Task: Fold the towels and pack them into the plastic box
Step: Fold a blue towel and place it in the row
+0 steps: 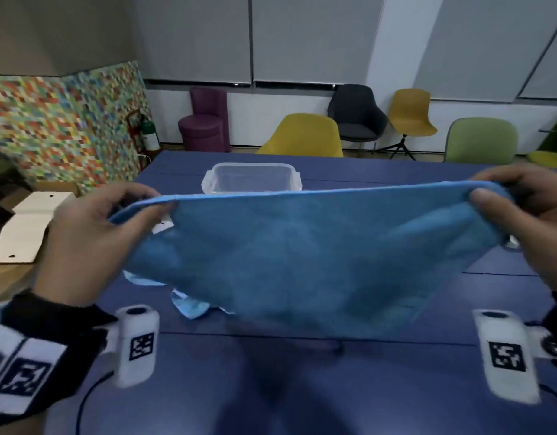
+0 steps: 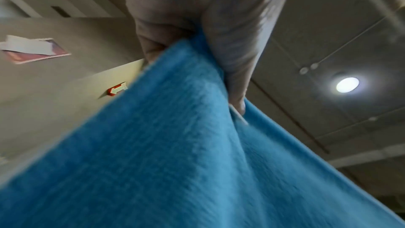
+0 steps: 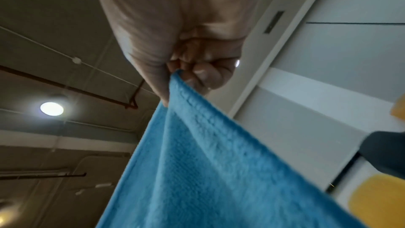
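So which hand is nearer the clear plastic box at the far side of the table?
Left. The left hand pinches the blue towel corner just left of the clear plastic box; the right hand holds the opposite corner, well off to the right.

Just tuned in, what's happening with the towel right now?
A person holds a blue towel stretched out above the blue table, the left hand pinching one top corner and the right hand the other. It hangs spread open, not yet folded. The clear plastic box sits empty farther back on the table. A paler blue cloth lies crumpled on the table beneath the towel.
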